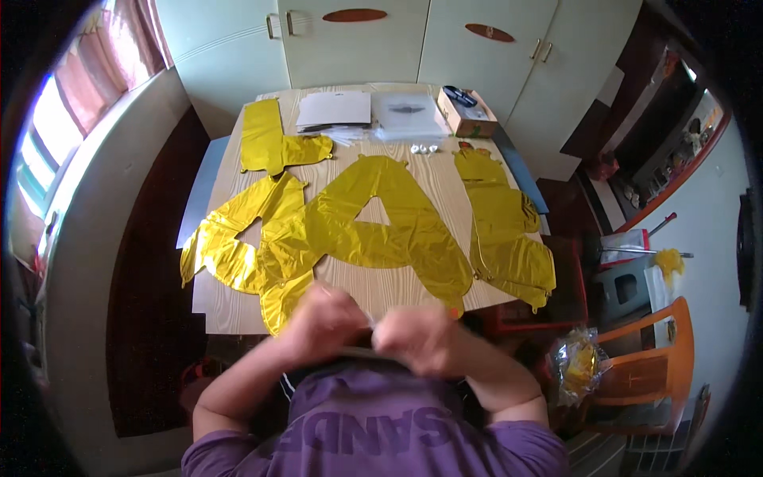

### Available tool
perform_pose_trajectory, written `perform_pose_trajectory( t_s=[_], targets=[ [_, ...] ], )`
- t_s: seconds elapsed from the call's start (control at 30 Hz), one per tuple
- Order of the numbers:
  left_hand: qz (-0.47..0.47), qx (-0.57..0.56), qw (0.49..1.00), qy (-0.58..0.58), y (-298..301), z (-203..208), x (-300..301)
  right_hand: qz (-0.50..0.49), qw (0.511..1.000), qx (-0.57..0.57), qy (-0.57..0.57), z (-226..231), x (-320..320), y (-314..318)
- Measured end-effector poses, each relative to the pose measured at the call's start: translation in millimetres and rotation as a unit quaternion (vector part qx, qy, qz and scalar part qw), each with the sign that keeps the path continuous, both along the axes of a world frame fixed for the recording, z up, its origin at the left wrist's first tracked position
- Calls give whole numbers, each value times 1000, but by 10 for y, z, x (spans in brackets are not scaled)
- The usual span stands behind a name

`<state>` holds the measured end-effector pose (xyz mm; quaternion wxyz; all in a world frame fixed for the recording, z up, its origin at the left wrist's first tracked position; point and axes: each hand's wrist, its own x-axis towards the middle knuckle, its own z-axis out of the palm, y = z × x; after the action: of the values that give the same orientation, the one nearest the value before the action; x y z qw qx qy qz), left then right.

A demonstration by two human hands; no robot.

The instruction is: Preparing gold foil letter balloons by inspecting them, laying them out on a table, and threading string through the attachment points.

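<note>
My left hand (324,322) and my right hand (420,337) are raised close together at the table's near edge, in front of my chest. Both are closed, and a thin pale sliver shows between them; motion blur hides what it is. Just beyond lie flat, uninflated gold foil letter balloons. One A-shaped balloon (338,191) spreads across the middle, and a second A-shaped balloon (278,203) overlaps it on the left, nearest my left hand. Farther back at the left is an L-shaped balloon (261,131). Another wrinkled foil balloon (497,211) lies along the right side.
At the table's (230,314) far side are a stack of white sheets (334,109), clear plastic sleeves (409,111), small silvery balls (424,149) and a cardboard box (474,122). A wooden chair (636,381) with a clear plastic bag (579,366) stands right. Pale cabinets (358,52) rise behind.
</note>
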<state>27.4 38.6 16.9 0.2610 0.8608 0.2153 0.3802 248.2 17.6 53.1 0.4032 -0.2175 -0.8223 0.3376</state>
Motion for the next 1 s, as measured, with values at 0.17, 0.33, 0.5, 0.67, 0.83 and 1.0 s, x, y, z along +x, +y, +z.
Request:
perform_pose_trajectory(
  t_s=[0.17,0.33,0.5,0.67,0.83,1.0],
  targets=[
    [141,-128,980,-63,96,147,-45,44,995,-69,-58,-322,10,-10],
    [-100,-88,989,-66,-91,79,125,-86,995,-20,-36,-5,103,212],
    [28,-36,999,27,156,-102,-43,34,999,-14,28,-107,-17,88],
    [59,-163,981,-82,65,146,29,4,992,-110,-58,-345,19,111],
    [-91,-116,988,-52,-86,81,205,-127,991,20,-21,37,96,262],
    [125,-118,983,-63,169,15,17,74,995,-59,-45,-159,11,54]
  ],
)
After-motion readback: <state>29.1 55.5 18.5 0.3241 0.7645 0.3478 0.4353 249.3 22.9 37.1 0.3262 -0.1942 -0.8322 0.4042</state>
